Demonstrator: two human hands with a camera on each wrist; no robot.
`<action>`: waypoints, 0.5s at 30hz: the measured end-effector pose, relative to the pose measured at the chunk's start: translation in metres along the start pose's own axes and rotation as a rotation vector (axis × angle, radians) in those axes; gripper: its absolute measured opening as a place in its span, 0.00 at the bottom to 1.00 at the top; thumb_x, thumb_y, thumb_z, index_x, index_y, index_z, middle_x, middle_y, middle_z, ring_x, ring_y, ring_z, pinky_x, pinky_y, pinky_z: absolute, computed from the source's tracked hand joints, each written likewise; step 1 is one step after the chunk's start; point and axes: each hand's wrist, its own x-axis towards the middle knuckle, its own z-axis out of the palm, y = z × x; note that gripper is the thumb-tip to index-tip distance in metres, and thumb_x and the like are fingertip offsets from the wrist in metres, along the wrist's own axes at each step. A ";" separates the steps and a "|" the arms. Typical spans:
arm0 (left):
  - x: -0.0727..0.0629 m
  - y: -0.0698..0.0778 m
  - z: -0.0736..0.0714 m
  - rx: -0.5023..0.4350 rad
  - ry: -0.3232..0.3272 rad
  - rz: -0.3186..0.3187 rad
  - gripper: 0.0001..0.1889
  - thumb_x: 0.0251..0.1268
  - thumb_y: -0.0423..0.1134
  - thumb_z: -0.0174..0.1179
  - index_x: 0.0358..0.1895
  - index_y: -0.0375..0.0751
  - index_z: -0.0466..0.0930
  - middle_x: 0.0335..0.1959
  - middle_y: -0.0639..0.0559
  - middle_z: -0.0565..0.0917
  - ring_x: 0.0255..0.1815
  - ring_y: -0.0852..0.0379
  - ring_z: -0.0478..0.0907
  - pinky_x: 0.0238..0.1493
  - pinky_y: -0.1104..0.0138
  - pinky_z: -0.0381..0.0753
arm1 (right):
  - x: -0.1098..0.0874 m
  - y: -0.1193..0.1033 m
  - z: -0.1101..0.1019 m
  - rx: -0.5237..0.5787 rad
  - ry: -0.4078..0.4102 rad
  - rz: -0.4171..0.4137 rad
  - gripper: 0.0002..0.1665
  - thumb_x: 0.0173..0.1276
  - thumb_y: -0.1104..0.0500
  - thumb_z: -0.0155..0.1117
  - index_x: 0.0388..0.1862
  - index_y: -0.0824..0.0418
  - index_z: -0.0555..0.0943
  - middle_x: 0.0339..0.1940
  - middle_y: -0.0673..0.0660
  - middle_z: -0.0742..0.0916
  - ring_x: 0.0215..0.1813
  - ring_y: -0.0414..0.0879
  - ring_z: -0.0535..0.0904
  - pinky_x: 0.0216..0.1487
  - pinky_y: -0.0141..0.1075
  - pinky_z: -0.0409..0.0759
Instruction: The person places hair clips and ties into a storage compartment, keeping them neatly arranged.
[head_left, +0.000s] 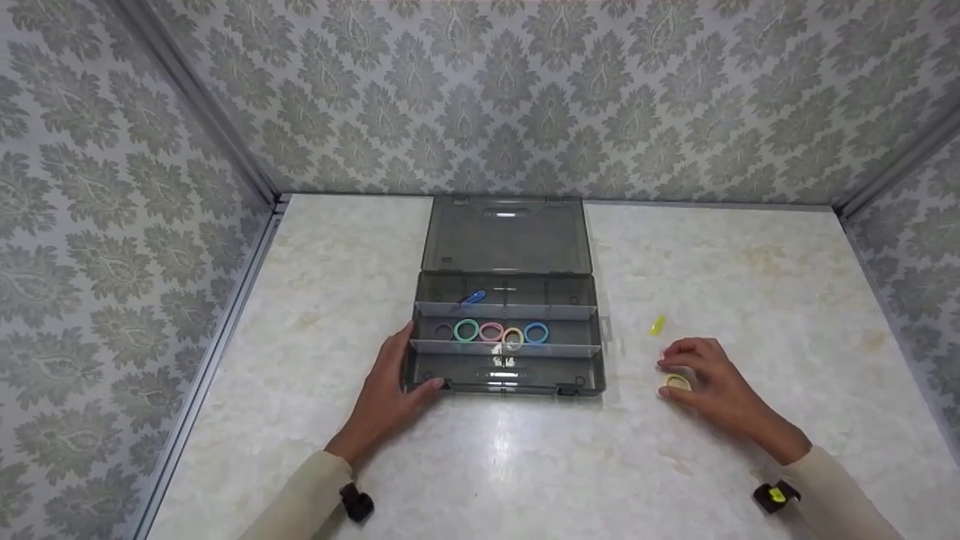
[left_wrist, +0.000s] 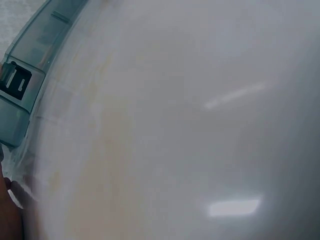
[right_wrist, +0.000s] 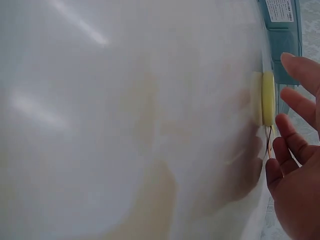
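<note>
A grey see-through compartment box (head_left: pixel 510 369) lies open on the table, its lid (head_left: pixel 508 236) folded back. My left hand (head_left: pixel 390 386) rests at its front left corner, fingers along the side and thumb on the front edge. In the middle compartment lie several coloured rings, among them a green ring (head_left: pixel 456 335) and a blue ring (head_left: pixel 526 335). A blue clip (head_left: pixel 472 298) leans in the back compartment. My right hand (head_left: pixel 709 382) is around a pale yellow ring (right_wrist: pixel 268 98) on the table, its fingers spread about it in the right wrist view.
A small yellow clip-like piece (head_left: pixel 658 325) lies on the table just beyond my right fingertips. Patterned wall panels (head_left: pixel 510 97) close in the table's back and sides. The tabletop (head_left: pixel 495 465) is pale and glossy.
</note>
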 end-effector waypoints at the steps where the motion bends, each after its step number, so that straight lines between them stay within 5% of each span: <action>1: 0.000 0.000 0.000 -0.002 -0.001 0.002 0.56 0.72 0.69 0.70 0.93 0.55 0.48 0.89 0.46 0.60 0.89 0.46 0.57 0.86 0.44 0.60 | -0.001 0.001 0.000 0.003 0.004 -0.023 0.24 0.58 0.71 0.87 0.54 0.60 0.92 0.60 0.61 0.84 0.65 0.52 0.69 0.66 0.21 0.65; 6: 0.000 0.001 0.001 -0.001 0.003 0.001 0.57 0.71 0.66 0.72 0.93 0.55 0.48 0.88 0.44 0.60 0.89 0.43 0.58 0.85 0.41 0.60 | -0.006 0.007 -0.002 0.050 0.024 -0.122 0.28 0.53 0.75 0.86 0.54 0.62 0.91 0.60 0.68 0.82 0.65 0.58 0.67 0.67 0.30 0.64; 15: 0.001 0.003 0.001 0.000 0.003 -0.011 0.57 0.71 0.65 0.73 0.93 0.54 0.47 0.89 0.44 0.60 0.89 0.43 0.57 0.85 0.41 0.59 | -0.015 0.009 -0.004 -0.027 0.010 -0.061 0.30 0.56 0.71 0.88 0.59 0.60 0.90 0.64 0.66 0.80 0.66 0.55 0.66 0.67 0.27 0.61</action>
